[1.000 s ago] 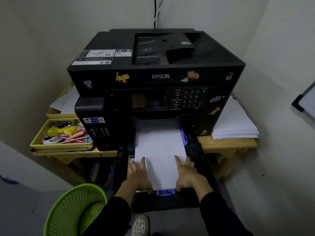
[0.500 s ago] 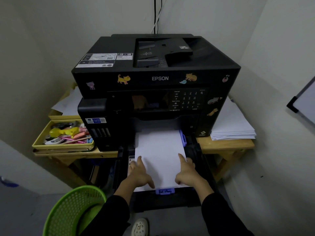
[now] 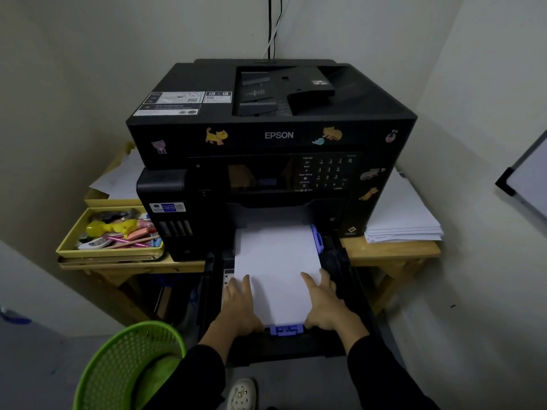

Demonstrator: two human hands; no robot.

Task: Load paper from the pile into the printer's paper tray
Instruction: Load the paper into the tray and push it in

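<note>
While hands (image 3: 241, 303) press, paper (image 3: 276, 261) slid inward

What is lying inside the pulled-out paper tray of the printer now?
A stack of white paper lies in the paper tray, with the left hand and right hand flat on it. Purple guides show at its edges. The tray floor underneath is covered.

The far end of the paper (image 3: 276, 261) vanishes inside the printer (image 3: 266, 143), both hands cover its near corners, the green basket (image 3: 124, 365) and a shoe (image 3: 241, 393) are cut by the bottom edge, and the keypad labels (image 3: 324, 173) are too small to read.
</note>
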